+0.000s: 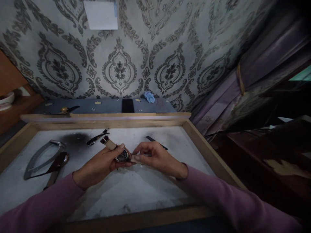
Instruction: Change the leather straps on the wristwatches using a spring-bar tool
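In my left hand (104,163) is a wristwatch (122,156) with a dark round dial, its case gripped between thumb and fingers. One half of its strap, pale on the visible side, sticks up past my thumb to a dark end. My right hand (155,158) pinches a pale watch strap (136,159) close to the right side of the case. Whether that strap is joined to the case is hidden by my fingers. Just behind my right hand a dark flat strip (152,138) lies on the white surface.
A wooden-rimmed tray (218,158) with a white bottom surrounds my hands. Left in it lie a grey strap (30,161), a brown-strapped watch (59,161) and a black-strapped watch (96,138). Behind the rim are a black phone-like slab (127,105), a blue crumpled cloth (149,97) and a gold-coloured watch (64,110).
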